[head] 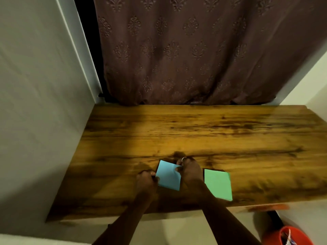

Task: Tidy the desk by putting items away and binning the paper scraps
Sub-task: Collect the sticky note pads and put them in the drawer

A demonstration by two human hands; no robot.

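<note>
While blue paper is pinched by left hand and right hand, green paper is left on desk; bin awaits both.

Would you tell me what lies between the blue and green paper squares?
In the head view, the right hand, pinching the blue paper square.

Blue paper: small square sheet, skewed. The left hand pinches its left edge and the right hand its top-right corner. Can't tell if it's lifted off the desk.
Green paper: similar square, flat on the desk, just right of the grip, untouched.
Orange bin: well right of the grip and nearer, on the floor, scraps inside.
</note>
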